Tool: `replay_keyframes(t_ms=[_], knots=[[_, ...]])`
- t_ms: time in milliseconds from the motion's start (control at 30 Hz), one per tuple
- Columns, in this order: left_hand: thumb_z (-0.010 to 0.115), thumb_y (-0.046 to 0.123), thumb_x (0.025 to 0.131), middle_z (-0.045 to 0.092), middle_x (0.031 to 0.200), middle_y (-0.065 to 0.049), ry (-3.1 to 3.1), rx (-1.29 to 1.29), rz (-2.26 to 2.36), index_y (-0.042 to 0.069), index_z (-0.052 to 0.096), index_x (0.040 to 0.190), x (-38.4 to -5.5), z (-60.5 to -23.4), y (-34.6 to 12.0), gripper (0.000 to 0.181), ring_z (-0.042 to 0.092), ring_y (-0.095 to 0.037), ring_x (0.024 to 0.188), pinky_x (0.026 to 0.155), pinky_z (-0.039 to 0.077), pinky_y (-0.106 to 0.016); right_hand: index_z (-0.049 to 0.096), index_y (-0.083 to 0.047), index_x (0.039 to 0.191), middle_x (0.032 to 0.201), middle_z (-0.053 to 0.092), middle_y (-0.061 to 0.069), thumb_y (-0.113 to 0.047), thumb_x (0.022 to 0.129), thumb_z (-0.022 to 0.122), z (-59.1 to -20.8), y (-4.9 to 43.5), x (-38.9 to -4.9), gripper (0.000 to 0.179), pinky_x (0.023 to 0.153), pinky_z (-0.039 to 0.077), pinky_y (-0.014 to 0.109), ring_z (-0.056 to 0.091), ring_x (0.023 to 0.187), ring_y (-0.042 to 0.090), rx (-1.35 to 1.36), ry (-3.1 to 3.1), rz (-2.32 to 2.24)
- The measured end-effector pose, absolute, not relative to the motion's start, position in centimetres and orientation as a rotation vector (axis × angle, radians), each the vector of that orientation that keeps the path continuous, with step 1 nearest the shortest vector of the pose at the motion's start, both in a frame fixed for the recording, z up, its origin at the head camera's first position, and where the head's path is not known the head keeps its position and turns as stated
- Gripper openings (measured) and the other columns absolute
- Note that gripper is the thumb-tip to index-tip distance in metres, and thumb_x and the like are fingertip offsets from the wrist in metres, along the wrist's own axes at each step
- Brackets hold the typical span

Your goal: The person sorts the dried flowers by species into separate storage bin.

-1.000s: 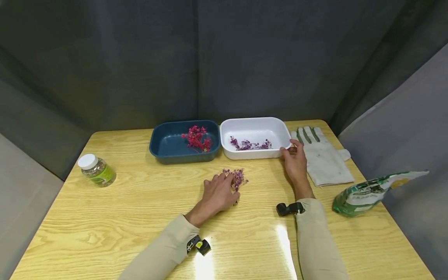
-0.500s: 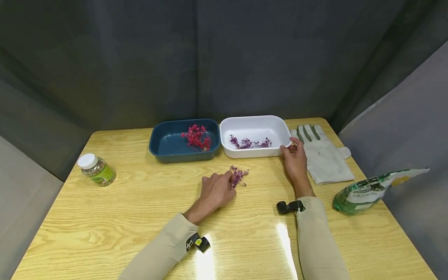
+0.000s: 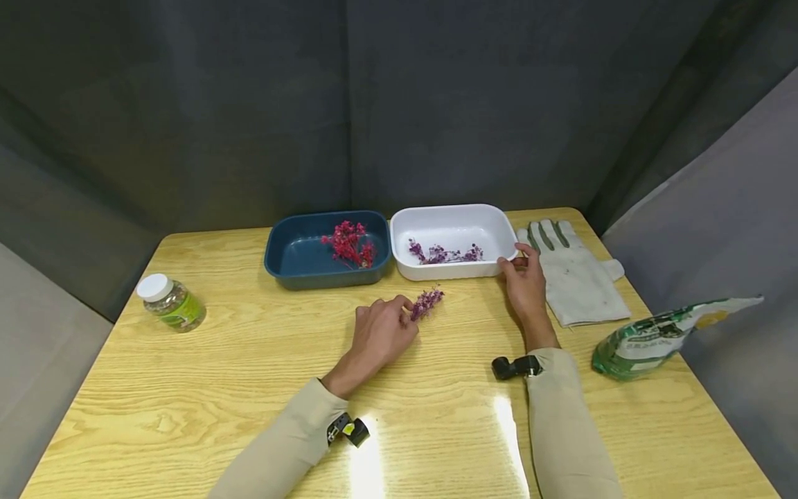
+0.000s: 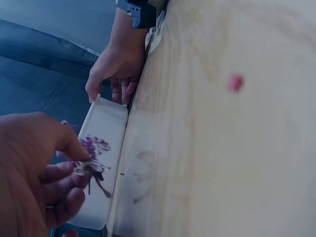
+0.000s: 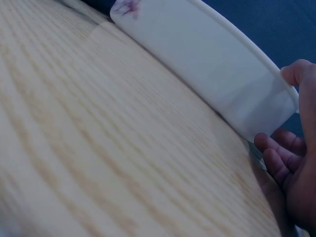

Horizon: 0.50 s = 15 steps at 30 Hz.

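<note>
Between thumb and fingers, my left hand (image 3: 382, 331) pinches a sprig of small purple dried flowers (image 3: 428, 302). In the left wrist view the stem ends of the sprig (image 4: 96, 168) poke out below the fingertips. It is just in front of a white rectangular container (image 3: 445, 272), in which more purple dried flowers (image 3: 438, 255) lie. My right hand (image 3: 528, 294) grips that container's near right corner, thumb on the rim and the other fingers lower down at its end. Left of it, close alongside, stands a dark blue container (image 3: 321, 281) with red dried flowers (image 3: 349, 244) inside.
At the left stands a clear jar (image 3: 177, 305) with a white lid and green label. Whitish work gloves (image 3: 582, 287) lie right of the white container. A green and white pouch (image 3: 648, 346) stands at the right. Dark curtains hang behind the table.
My left hand has gathered the purple sprig up from the table and moved slightly toward the containers, with the sprig now angled up from the fingers. The right hand stays on the white container.
</note>
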<state>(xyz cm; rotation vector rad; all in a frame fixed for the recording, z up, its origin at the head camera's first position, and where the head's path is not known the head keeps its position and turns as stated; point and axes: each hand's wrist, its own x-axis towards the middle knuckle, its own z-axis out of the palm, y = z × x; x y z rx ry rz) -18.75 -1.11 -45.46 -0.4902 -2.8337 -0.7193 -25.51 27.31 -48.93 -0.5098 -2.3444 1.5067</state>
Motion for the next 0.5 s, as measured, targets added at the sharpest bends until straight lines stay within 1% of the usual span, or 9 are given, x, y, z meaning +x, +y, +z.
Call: replay_keyframes(t_ms=[100,233,367,500], knots=[[0.062,0.019,0.080,0.066,0.072,0.012,-2.776,-0.494,-0.745,0.021,0.071,0.098,-19.1,-45.1,-1.1,0.021,0.055,-0.012,0.069,0.072,0.038,-0.038,0.038,-0.023,0.142,0.108,0.051,0.004,-0.039,0.096,0.054,-48.9,27.4,-25.5,0.051,0.077,0.044,0.021,0.053,0.085,0.011,-0.508,-2.342,1.504],[0.063,0.017,0.079,0.066,0.074,0.010,-2.714,-0.502,-0.775,0.020,0.071,0.100,-19.6,-44.2,-1.2,0.023,0.057,-0.012,0.072,0.071,0.038,-0.038,0.039,-0.024,0.141,0.107,0.050,0.003,-0.038,0.095,0.055,-48.9,27.3,-25.5,0.051,0.077,0.043,0.022,0.052,0.085,0.012,-0.508,-2.334,1.508],[0.062,0.016,0.081,0.070,0.081,0.007,-2.664,-0.511,-0.784,0.019,0.070,0.098,-20.3,-43.2,-1.1,0.018,0.059,-0.015,0.075,0.070,0.038,-0.038,0.039,-0.024,0.141,0.107,0.050,0.003,-0.038,0.095,0.056,-48.9,27.2,-25.4,0.050,0.077,0.043,0.022,0.052,0.085,0.012,-0.506,-2.334,1.509],[0.062,0.016,0.084,0.072,0.086,0.005,-2.617,-0.530,-0.788,0.019,0.069,0.096,-21.1,-42.4,-0.9,0.014,0.057,-0.017,0.074,0.068,0.039,-0.038,0.039,-0.024,0.142,0.109,0.051,0.004,-0.038,0.096,0.055,-48.8,27.3,-25.4,0.051,0.077,0.044,0.022,0.053,0.086,0.012,-0.510,-2.341,1.501]])
